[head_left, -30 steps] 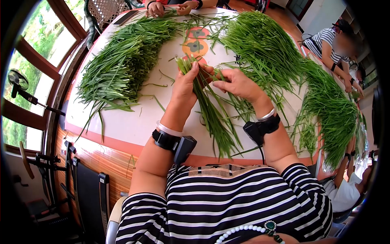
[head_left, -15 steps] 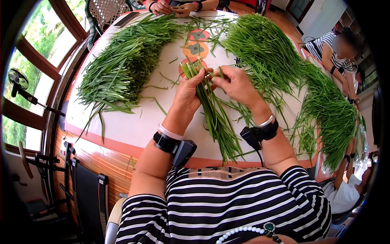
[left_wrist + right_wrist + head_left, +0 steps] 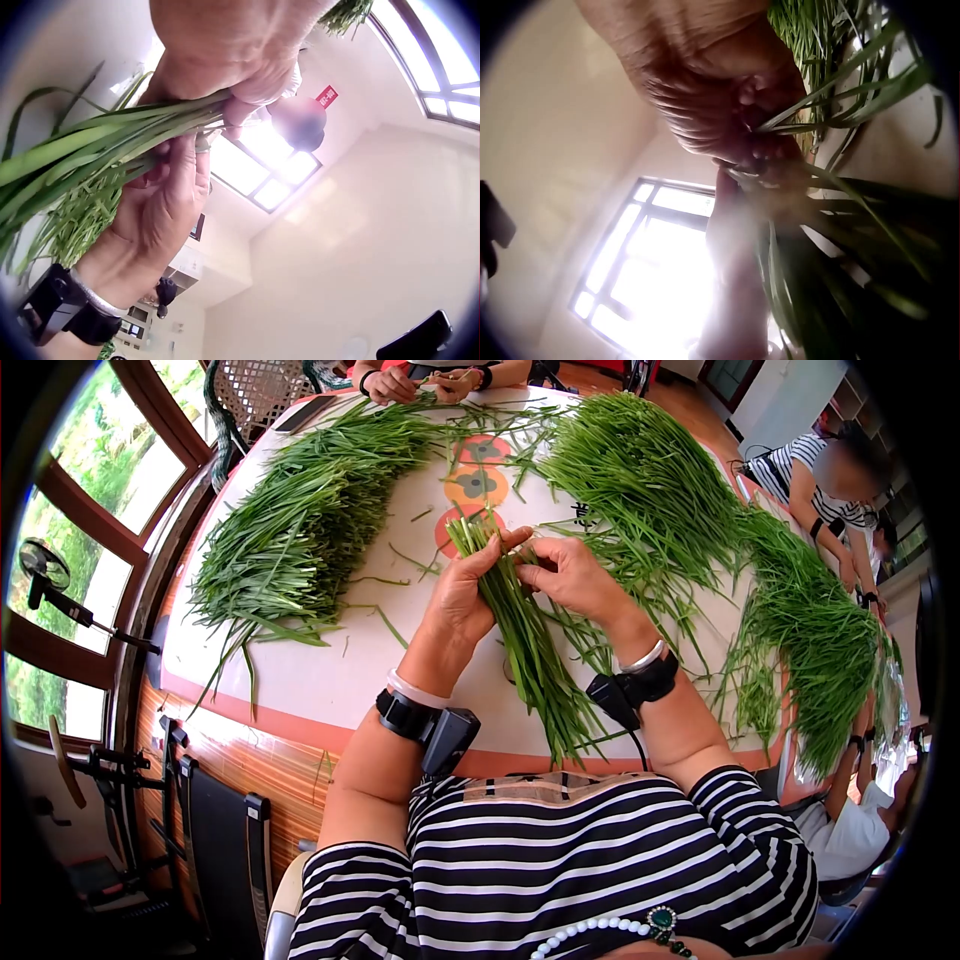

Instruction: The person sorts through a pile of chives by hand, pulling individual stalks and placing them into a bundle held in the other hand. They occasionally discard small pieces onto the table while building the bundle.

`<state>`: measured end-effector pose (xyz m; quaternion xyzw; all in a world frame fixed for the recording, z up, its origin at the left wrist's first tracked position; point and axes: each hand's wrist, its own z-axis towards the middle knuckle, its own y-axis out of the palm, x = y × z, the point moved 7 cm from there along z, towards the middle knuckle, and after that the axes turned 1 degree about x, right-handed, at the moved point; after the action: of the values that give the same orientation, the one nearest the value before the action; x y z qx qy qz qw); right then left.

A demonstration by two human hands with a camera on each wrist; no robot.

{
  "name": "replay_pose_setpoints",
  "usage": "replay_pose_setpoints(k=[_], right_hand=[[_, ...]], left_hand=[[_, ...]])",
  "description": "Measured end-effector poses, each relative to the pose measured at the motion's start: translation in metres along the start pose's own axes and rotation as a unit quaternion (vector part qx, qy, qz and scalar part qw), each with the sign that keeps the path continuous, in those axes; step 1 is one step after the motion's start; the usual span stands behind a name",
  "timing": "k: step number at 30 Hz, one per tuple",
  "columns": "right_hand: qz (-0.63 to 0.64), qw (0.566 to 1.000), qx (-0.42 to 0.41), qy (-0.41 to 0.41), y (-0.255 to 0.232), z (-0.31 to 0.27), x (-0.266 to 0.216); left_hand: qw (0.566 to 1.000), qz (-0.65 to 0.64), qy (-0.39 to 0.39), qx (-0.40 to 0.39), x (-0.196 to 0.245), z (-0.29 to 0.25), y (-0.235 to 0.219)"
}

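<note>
A bunch of garlic chives (image 3: 535, 660) slants over the table toward the striped shirt, pale stem ends up and leaves down. My left hand (image 3: 462, 595) grips it near the stem ends, thumb across the stalks. Right beside it, my right hand (image 3: 578, 580) has its fingers curled at the bunch's upper part. In the right wrist view a few chive leaves (image 3: 847, 112) stick out of the right hand's (image 3: 705, 75) pinch. The left wrist view shows the right hand's fingertips (image 3: 184, 161) at the stems under the left hand.
Large chive piles lie on the table (image 3: 290, 670): one at left (image 3: 310, 520), one at back right (image 3: 640, 480), another along the right edge (image 3: 810, 640). Loose leaves are scattered between. A phone (image 3: 305, 414) lies at the far left; other people's hands (image 3: 450, 385) work opposite.
Both hands and the bunch have shifted slightly toward the body and right. The right hand has come closer to the left; the green piece above its fingers no longer shows in the head view.
</note>
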<state>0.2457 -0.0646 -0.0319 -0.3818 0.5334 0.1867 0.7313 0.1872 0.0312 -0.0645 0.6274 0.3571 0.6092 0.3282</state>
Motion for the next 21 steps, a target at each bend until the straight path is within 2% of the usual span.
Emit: replay_pose_setpoints(k=[1,4,8,9,12,13,16,21], right_hand=[[0.028,1.0,0.0,0.01,0.0,0.0,-0.001],[-0.034,0.999,0.007,0.007,-0.01,0.003,0.003],[0.041,0.999,-0.007,0.026,-0.019,-0.003,-0.009],[0.079,0.997,0.001,0.025,-0.019,-0.004,-0.016],[0.069,0.997,-0.005,0.026,-0.021,-0.005,-0.02],[0.064,0.997,-0.008,0.031,-0.02,-0.004,-0.017],[0.058,0.997,-0.016,0.039,-0.016,-0.002,-0.007],[0.075,0.996,-0.013,0.051,-0.013,-0.005,-0.016]], left_hand=[[1.0,-0.004,-0.003,-0.002,0.001,-0.001,0.001],[0.998,-0.044,0.024,0.029,0.003,0.002,-0.002],[0.994,-0.062,0.037,0.081,0.009,0.006,-0.018],[0.989,-0.053,0.029,0.136,0.013,0.001,-0.016],[1.0,0.023,0.015,0.004,0.012,0.007,-0.02],[0.992,0.089,0.041,0.075,0.013,-0.004,0.003],[0.983,0.175,0.039,0.046,0.005,-0.006,0.012],[0.97,0.198,0.08,0.116,0.014,-0.008,0.002]])
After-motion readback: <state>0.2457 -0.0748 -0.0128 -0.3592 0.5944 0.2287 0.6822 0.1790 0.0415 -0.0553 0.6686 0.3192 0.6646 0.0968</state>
